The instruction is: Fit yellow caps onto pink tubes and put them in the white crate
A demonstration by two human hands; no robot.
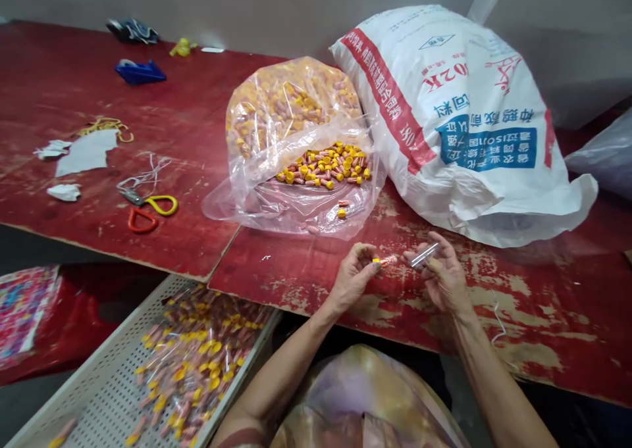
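My left hand [354, 275] pinches a small pink piece with a yellow cap [384, 261] over the worn red table [316, 283]. Just to its right, my right hand [444, 277] holds a small clear plastic sleeve [424, 255] between its fingers. The tip of the capped piece points toward the sleeve, a short gap apart. Behind my hands lies an open clear plastic bag [296, 152] full of the same yellow-capped pink pieces [328, 168]. Two loose ones [342, 209] lie at the bag's mouth.
A big white woven sack [464, 125] leans at the back right. Scissors with yellow and orange handles [148, 210], string, paper scraps and a blue tape holder [139, 72] lie at the left. A perforated grey tray [113, 369] below the table edge holds several wrapped pieces.
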